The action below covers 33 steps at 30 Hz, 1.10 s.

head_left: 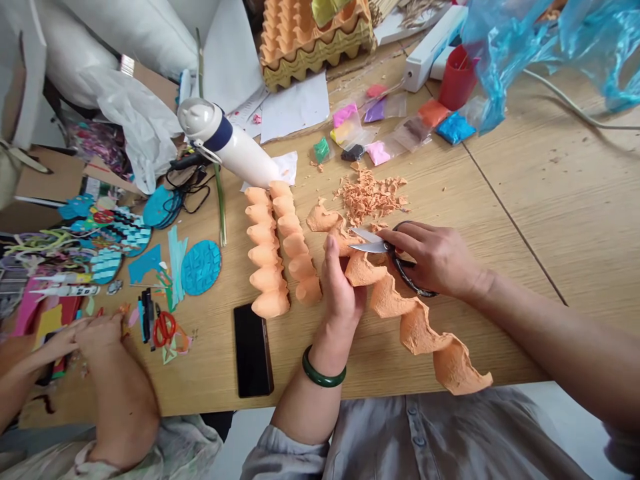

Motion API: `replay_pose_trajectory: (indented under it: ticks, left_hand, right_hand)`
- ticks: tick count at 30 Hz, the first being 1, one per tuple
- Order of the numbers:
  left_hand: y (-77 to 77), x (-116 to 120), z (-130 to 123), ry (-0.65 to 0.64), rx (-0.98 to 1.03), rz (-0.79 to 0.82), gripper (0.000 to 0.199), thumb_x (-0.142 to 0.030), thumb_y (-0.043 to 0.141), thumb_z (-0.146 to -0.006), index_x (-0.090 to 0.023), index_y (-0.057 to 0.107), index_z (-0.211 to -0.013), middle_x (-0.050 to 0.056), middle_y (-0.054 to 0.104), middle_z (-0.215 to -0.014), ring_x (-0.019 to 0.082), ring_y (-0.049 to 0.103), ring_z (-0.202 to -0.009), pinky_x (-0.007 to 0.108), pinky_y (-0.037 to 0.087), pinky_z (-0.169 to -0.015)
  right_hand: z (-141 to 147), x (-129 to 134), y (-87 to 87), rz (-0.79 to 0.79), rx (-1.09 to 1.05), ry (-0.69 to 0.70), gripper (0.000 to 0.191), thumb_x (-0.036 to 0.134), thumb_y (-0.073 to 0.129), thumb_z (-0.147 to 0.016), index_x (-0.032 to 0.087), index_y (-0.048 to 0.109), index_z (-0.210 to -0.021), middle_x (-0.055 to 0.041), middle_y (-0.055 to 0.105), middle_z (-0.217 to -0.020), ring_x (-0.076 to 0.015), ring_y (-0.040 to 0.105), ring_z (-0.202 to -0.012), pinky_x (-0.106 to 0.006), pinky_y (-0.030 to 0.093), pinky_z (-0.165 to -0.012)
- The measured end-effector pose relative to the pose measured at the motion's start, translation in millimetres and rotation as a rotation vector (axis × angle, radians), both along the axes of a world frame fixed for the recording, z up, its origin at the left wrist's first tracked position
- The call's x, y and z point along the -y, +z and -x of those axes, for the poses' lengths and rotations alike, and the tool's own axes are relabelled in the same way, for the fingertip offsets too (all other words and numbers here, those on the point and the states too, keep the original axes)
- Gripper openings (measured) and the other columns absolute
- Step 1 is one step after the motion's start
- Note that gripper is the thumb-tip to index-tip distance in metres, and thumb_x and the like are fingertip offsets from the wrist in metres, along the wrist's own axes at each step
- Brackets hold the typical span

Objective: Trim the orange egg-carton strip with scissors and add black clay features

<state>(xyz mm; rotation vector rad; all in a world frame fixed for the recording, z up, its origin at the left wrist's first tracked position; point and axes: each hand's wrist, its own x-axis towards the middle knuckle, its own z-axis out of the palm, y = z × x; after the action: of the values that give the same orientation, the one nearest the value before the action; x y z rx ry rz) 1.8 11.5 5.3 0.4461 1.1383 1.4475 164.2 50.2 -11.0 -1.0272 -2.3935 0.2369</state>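
Note:
My left hand [343,287] is closed around a long orange strip of egg carton [417,327], which runs diagonally down to the right past the table's front edge. In my right hand [437,257] is a pair of black-handled scissors [373,245], its blades spread apart at the strip just above my left fingers. Behind the strip lies a pile of orange carton scraps [373,197]. Two more rows of egg carton cups, the left row [267,253] and the right row [295,243], rest side by side left of my left hand.
A black phone [253,350] lies near the front edge. A white bottle [235,143] and stacked egg trays [313,40] are farther back, with coloured packets [379,153] to their right. Another person's hands [97,333], red scissors [164,329] and a blue oval [201,267] are at left.

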Motion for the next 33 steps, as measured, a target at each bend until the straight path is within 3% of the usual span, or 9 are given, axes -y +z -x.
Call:
replay_pose_trajectory:
  ticks: [7,13,19,26,30,33]
  left_hand:
    - [-3.8,-0.9,1.1,-0.007,0.062,-0.087,0.039,-0.057,0.055,-0.099,-0.024,0.075,-0.102,0.005,0.078,-0.109,0.025,0.071,-0.114,0.037,0.058,-0.102]
    - [-0.1,-1.5,-0.9,-0.006,0.017,-0.077,0.041,-0.054,0.049,-0.102,-0.021,0.073,-0.102,0.008,0.078,-0.111,0.025,0.073,-0.113,0.039,0.061,-0.100]
    - [-0.7,-3.4,2.2,0.152,-0.229,-0.224,0.026,-0.043,0.068,-0.095,-0.022,0.069,-0.110,0.006,0.076,-0.116,0.022,0.071,-0.117,0.035,0.058,-0.103]
    - [-1.0,-3.5,12.1,0.245,-0.403,-0.255,0.035,-0.049,0.080,-0.087,-0.025,0.070,-0.110,0.003,0.074,-0.116,0.022,0.067,-0.124,0.031,0.055,-0.103]
    - [-2.4,-2.6,11.6,0.266,-0.401,-0.216,0.040,-0.052,0.080,-0.085,-0.025,0.068,-0.113,0.003,0.073,-0.115,0.022,0.066,-0.125,0.032,0.055,-0.104]
    - [-3.6,-2.6,11.0,0.259,-0.420,-0.220,0.041,-0.052,0.081,-0.084,-0.025,0.068,-0.112,0.003,0.073,-0.114,0.021,0.068,-0.121,0.031,0.055,-0.102]
  right_hand:
    - [-3.8,-4.3,-4.4,-0.037,-0.001,0.014,0.038,0.024,0.051,-0.097,0.016,0.069,-0.129,-0.0101,0.075,-0.093,-0.0201,0.066,-0.078,-0.031,0.041,-0.062]
    - [-3.4,-5.1,-7.3,-0.088,-0.070,0.041,0.035,0.019,0.052,-0.096,0.013,0.071,-0.125,-0.0082,0.077,-0.090,-0.0162,0.066,-0.071,-0.028,0.040,-0.060]
    - [-1.3,-1.2,-1.2,0.008,-0.123,-0.065,0.032,0.022,0.057,-0.092,0.018,0.075,-0.118,-0.0037,0.076,-0.082,-0.0154,0.065,-0.067,-0.027,0.041,-0.059]
    - [-15.9,-10.2,23.9,-0.164,0.077,-0.115,0.036,0.025,0.058,-0.093,0.023,0.073,-0.126,-0.0078,0.075,-0.098,-0.0240,0.065,-0.088,-0.033,0.040,-0.066]
    - [-19.6,-12.7,24.7,-0.187,0.159,-0.080,0.040,0.025,0.057,-0.094,0.026,0.069,-0.132,-0.0075,0.074,-0.100,-0.0246,0.062,-0.089,-0.035,0.038,-0.067]
    - [-20.0,-12.6,20.1,-0.212,0.212,-0.146,0.040,0.024,0.054,-0.096,0.024,0.069,-0.133,-0.0097,0.073,-0.099,-0.0259,0.061,-0.089,-0.036,0.036,-0.067]
